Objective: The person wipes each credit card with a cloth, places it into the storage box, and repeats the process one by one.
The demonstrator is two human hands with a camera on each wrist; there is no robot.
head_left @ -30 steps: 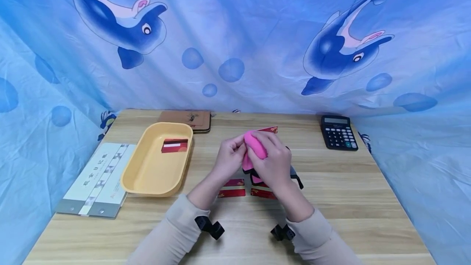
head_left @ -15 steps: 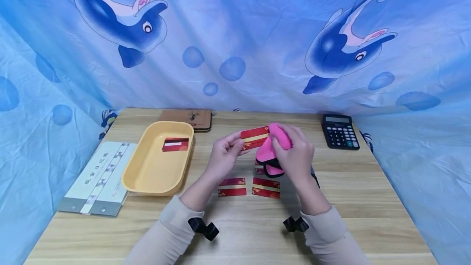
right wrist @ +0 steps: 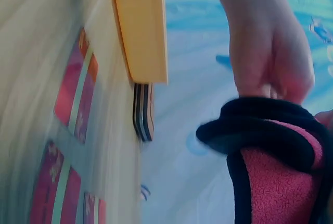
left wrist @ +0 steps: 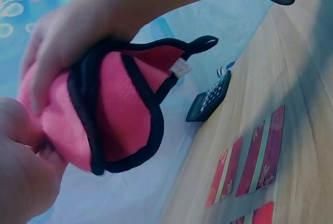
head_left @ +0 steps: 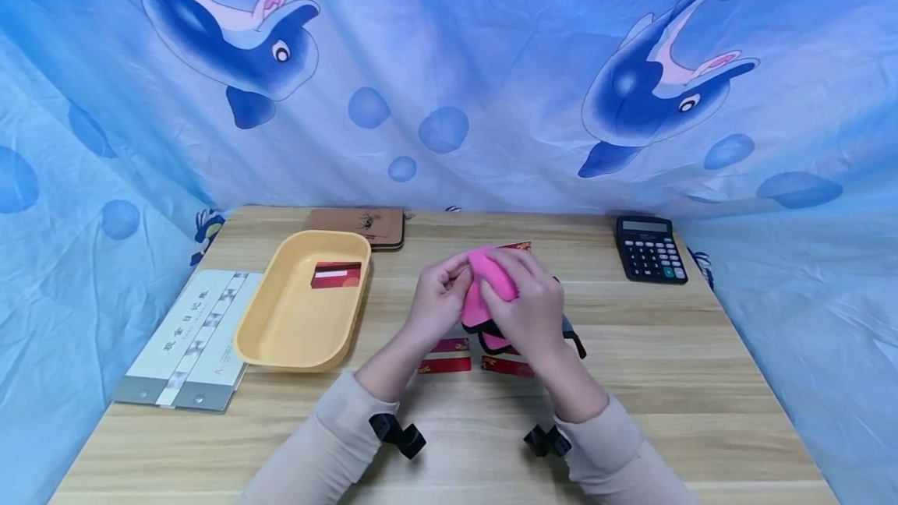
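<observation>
A pale wood-grain table [head_left: 701, 411] fills the lower scene. At its far right lies a black calculator [head_left: 652, 249] — face up, screen toward the far edge, one key green. Far left, near the back edge, is a flat brown case [head_left: 387, 226] with dark edges and a small dark figure. Along the left edge rests a white-and-grey ledger [head_left: 189, 326] with printed characters. Blue curtains [head_left: 519, 146] hang behind and on both sides — printed with bubbles [head_left: 443, 129] and two dolphins [head_left: 266, 61].
</observation>
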